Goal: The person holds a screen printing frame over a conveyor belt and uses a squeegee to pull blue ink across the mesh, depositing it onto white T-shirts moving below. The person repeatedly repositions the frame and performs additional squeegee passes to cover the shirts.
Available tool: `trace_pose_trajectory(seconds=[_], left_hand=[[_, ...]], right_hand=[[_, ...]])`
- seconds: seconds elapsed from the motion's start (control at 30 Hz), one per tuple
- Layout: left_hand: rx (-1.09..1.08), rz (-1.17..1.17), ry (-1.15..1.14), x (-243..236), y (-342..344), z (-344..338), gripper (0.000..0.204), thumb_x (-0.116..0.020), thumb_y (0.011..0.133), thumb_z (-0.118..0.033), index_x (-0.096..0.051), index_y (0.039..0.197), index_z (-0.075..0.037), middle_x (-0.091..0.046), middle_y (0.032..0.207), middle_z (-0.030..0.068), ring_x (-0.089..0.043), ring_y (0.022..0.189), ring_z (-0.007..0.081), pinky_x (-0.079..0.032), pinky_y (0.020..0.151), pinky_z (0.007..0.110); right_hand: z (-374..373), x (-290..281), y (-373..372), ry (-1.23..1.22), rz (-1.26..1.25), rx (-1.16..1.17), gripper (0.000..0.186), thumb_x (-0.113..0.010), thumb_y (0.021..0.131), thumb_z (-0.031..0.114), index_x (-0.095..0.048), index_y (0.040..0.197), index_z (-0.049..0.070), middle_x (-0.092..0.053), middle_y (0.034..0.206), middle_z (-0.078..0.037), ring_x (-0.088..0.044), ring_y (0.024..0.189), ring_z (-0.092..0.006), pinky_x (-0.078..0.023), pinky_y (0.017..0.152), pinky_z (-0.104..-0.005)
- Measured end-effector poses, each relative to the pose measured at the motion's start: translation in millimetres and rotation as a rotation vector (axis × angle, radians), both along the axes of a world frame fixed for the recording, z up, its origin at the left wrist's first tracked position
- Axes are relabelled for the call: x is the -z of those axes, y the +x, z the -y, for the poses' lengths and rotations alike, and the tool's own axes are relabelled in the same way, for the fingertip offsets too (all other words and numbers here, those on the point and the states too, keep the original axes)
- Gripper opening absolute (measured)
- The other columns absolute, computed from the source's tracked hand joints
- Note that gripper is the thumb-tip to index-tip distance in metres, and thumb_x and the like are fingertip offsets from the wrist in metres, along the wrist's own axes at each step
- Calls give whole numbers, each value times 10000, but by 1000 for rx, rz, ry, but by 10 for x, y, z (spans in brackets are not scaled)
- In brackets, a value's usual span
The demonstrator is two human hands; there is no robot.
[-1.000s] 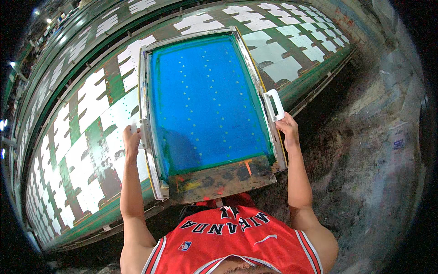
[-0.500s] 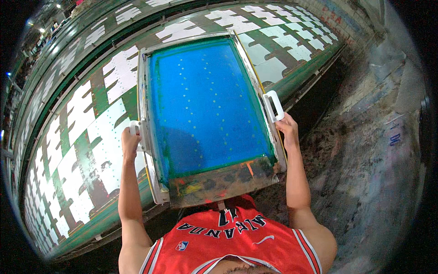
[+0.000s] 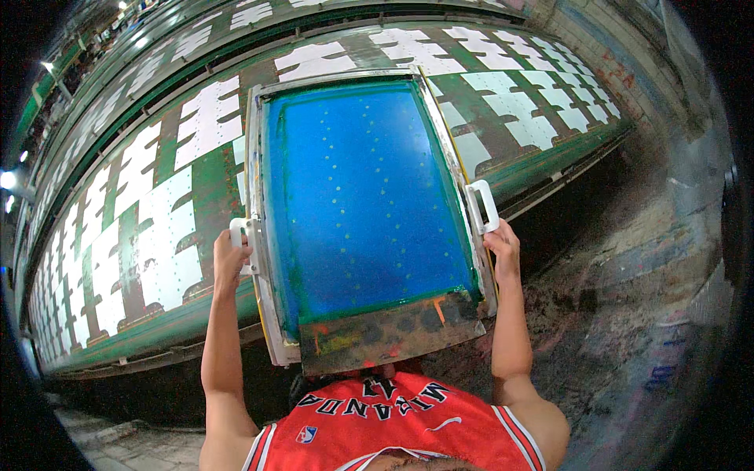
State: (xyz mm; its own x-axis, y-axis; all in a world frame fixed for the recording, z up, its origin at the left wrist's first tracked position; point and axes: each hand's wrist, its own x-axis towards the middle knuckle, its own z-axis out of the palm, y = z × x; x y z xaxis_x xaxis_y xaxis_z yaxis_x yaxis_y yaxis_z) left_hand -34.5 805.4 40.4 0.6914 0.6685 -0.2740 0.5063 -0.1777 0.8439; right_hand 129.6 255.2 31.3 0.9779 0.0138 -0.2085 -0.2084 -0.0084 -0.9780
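A screen-printing frame (image 3: pixel 256 169) with blue mesh (image 3: pixel 361 212) is held up in front of me, its far part over a long table. Two rows of small pale dots run down the mesh. My left hand (image 3: pixel 229 259) is closed round the white handle (image 3: pixel 236 225) on the frame's left side. On the other side, my right hand (image 3: pixel 504 247) grips the lower end of a white loop handle (image 3: pixel 474 208). A dark, paint-stained strip (image 3: pixel 393 336) crosses the near end of the frame, close to my red jersey (image 3: pixel 377 416).
White cut fabric pieces (image 3: pixel 169 251) lie in rows along the green-brown table (image 3: pixel 220 188). Another long table with white pieces stands beyond it. Its near edge (image 3: pixel 173 341) slopes up to the right. A stained floor (image 3: pixel 597 314) and a block wall (image 3: pixel 620 71) are on the right.
The frame and both hands sit slightly lower and further right in the picture. My view has turned, so the table lies at a different angle. Both hands keep hold of the handles.
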Motion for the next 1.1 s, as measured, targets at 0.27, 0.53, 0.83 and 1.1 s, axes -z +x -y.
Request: trace_pose_trajectory(seconds=[0.27,0.53,0.83,1.1], left_hand=[[-102,-17,63,-59,-376,115,334,-655,703,84,-639,1035,53,-709,932,112,-689,820,211,-551,717,359],[-146,-15,65,-24,-323,-100,316,-668,746,8,-640,1058,52,-693,916,98,-670,817,192,-534,732,331],[-160,-19,63,-182,-141,-6,234,-622,782,33,-619,1015,46,-665,897,81,-621,777,160,-495,664,322],[-98,83,-77,-117,211,-19,395,-542,839,76,-492,1227,18,-625,1123,114,-596,802,178,-496,644,342]], right_hand=[[-17,18,95,35,-37,-137,459,-692,814,138,-600,1247,21,-662,1095,-60,-612,1020,-169,-449,929,-313],[-255,37,503,-16,65,-284,560,-682,795,232,-589,1297,4,-655,1125,-53,-592,1009,-146,-446,899,-292],[-337,-194,1044,-113,199,-307,432,-724,801,147,-621,1192,-5,-683,1047,-83,-647,961,-183,-479,906,-314],[-414,-391,1576,-138,353,-358,388,-706,812,155,-631,1158,-3,-654,959,-38,-611,900,-132,-484,822,-284]])
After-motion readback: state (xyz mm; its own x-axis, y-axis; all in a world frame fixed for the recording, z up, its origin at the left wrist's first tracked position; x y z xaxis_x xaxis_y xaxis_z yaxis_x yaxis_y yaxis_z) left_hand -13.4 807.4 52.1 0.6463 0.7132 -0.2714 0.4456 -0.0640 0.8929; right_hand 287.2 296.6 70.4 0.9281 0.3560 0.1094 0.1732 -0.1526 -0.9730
